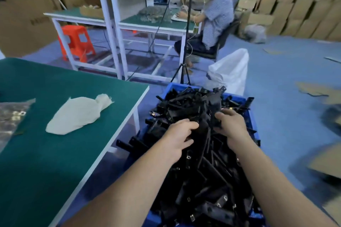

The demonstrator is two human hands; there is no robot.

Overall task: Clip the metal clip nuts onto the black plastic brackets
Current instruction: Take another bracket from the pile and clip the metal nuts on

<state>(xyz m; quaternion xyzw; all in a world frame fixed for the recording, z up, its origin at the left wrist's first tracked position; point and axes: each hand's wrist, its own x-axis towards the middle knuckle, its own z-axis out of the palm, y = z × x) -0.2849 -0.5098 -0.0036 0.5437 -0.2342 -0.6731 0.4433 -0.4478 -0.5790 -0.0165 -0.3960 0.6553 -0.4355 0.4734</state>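
Observation:
A blue crate (pixel 251 116) on the floor is heaped with black plastic brackets (pixel 199 167), some with small metal clip nuts on their ends. Both my hands are in the heap. My left hand (pixel 180 137) has its fingers curled round a bundle of brackets in the middle of the pile. My right hand (pixel 231 125) grips the same bundle from the right side. A clear bag of metal clip nuts (pixel 11 118) lies at the left edge of the green table.
The green-topped table (pixel 55 153) stands left of the crate, with a white cloth bag (pixel 77 114) on it. Behind the crate are a tripod (pixel 184 72), a white sack (pixel 230 72), workbenches, a red stool (pixel 75 42) and a seated person (pixel 212 16). Cardboard boxes line the walls.

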